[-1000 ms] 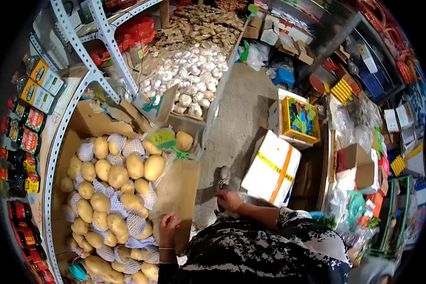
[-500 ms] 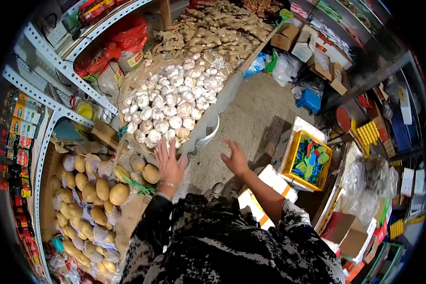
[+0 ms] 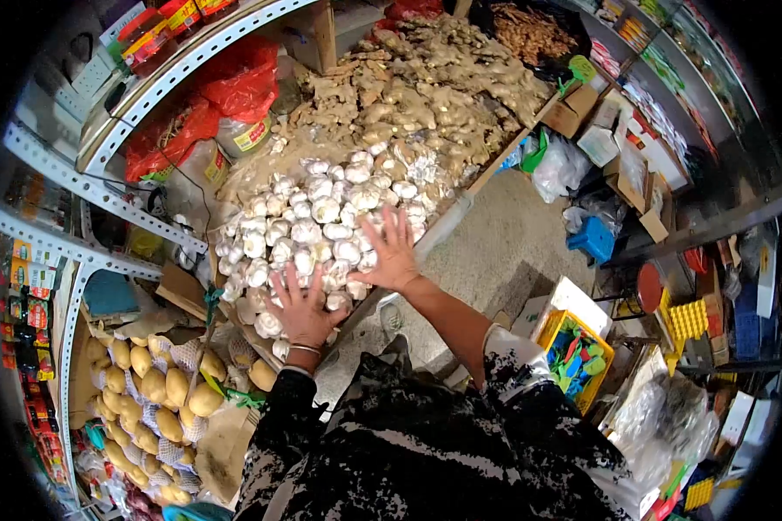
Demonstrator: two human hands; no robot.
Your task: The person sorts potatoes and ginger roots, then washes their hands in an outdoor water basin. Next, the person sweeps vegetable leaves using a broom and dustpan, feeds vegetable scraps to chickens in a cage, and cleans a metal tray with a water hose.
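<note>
A heap of white garlic bulbs (image 3: 308, 230) lies in front of me. My left hand (image 3: 302, 311) rests at the heap's near edge, palm down with fingers spread, a bracelet round its wrist. Over the right side of the garlic, my right hand (image 3: 391, 253) is spread too, its fingers apart over the bulbs. Neither hand is closed round a bulb. Both palms are turned away from me, so I cannot tell how firmly they touch the garlic.
Ginger (image 3: 426, 82) is piled behind the garlic. Potatoes (image 3: 152, 386) lie at the lower left beside a white perforated shelf frame (image 3: 69, 252). A yellow crate (image 3: 601, 382) holds colourful pieces at right. Cardboard boxes (image 3: 569, 108) and a blue stool (image 3: 593, 240) line the right side.
My right hand has moved from above the floor onto the garlic heap. My left hand stays by the near edge, and my view has shifted closer to the heap.
</note>
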